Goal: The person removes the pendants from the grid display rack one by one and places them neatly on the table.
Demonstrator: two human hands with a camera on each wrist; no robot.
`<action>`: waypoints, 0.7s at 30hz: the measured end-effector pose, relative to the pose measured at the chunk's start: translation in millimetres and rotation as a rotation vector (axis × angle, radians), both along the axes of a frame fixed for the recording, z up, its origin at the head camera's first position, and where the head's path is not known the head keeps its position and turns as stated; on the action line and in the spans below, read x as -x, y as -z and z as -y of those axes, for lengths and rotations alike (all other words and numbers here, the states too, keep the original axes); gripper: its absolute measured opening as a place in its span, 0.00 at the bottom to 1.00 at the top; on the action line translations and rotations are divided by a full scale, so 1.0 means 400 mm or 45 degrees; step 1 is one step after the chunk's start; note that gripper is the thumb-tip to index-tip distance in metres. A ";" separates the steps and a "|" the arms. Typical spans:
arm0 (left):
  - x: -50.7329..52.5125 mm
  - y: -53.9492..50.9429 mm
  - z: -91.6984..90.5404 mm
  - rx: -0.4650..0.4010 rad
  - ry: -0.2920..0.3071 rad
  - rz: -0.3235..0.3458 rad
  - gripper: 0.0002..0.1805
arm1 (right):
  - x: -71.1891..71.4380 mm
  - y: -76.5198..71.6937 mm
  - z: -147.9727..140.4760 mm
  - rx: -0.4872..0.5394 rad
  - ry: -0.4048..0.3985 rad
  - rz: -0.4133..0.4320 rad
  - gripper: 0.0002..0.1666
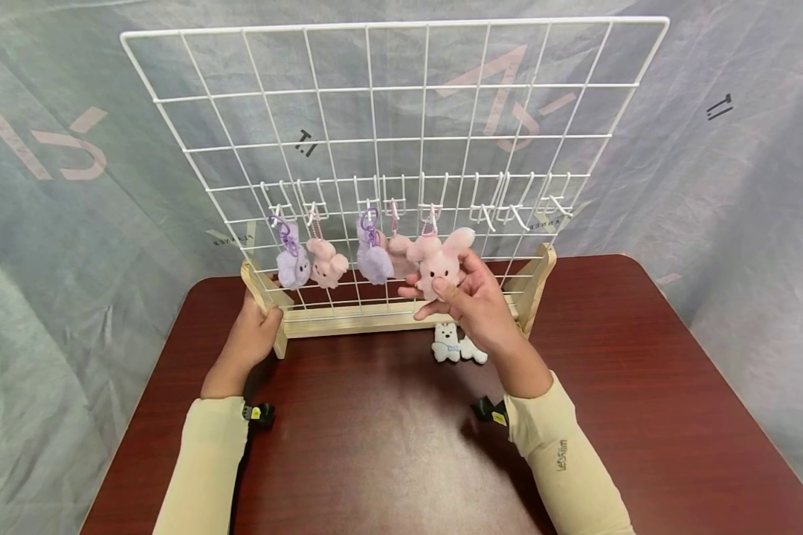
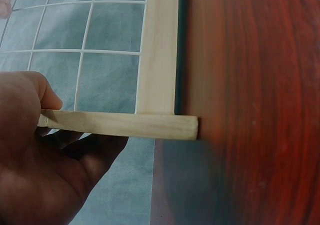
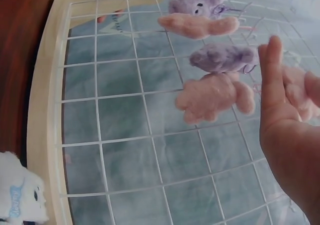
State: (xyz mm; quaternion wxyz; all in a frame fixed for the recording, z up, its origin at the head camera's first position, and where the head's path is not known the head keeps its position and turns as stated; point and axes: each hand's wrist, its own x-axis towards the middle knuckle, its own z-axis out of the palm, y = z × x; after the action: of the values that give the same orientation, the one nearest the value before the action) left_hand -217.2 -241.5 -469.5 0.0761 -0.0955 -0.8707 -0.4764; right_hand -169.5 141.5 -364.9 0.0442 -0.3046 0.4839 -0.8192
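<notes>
My right hand (image 1: 485, 301) (image 3: 290, 130) holds a pink bunny plush keychain (image 1: 438, 260) (image 3: 297, 92), thumb on its front and fingers behind. The plush's chain reaches up to a white hook on the wire grid (image 1: 375, 89). With my left hand (image 1: 250, 327) (image 2: 45, 155) I grip the wooden side piece (image 1: 264, 297) (image 2: 120, 124) at the left end of the stand. Left of the held plush hang a pink plush (image 1: 399, 256) (image 3: 210, 97), a purple plush (image 1: 375, 256) (image 3: 220, 57), another pink bunny (image 1: 326, 264) and another purple plush (image 1: 292, 260).
Several bare white hooks (image 1: 514, 212) stick out on the grid's right side. Two white plush toys, a bear (image 1: 446, 343) and a smaller-looking one (image 1: 473, 351), lie on the dark red table (image 1: 375, 446) by the wooden base bar (image 1: 355, 319). Grey sheeting surrounds the table.
</notes>
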 end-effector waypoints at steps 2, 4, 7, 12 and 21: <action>0.002 0.000 0.000 -0.013 0.009 -0.006 0.33 | -0.001 0.000 -0.001 -0.020 -0.041 -0.012 0.29; 0.004 -0.001 0.000 -0.035 0.027 -0.008 0.34 | -0.003 -0.002 -0.001 -0.041 -0.075 -0.024 0.35; 0.005 -0.001 0.000 -0.059 0.044 -0.006 0.35 | -0.009 -0.005 -0.002 -0.041 -0.117 -0.065 0.40; 0.004 -0.003 -0.002 -0.058 0.043 -0.010 0.35 | -0.020 -0.015 -0.004 -0.012 -0.164 -0.115 0.40; 0.005 0.000 -0.001 -0.049 0.028 -0.011 0.34 | -0.038 -0.037 -0.009 -0.061 -0.171 -0.090 0.43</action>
State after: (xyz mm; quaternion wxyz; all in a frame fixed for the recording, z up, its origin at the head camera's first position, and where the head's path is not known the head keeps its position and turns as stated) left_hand -219.3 -241.0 -469.7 0.0764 -0.1055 -0.8601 -0.4933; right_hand -154.4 145.0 -350.2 0.0891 -0.3641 0.4830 -0.7913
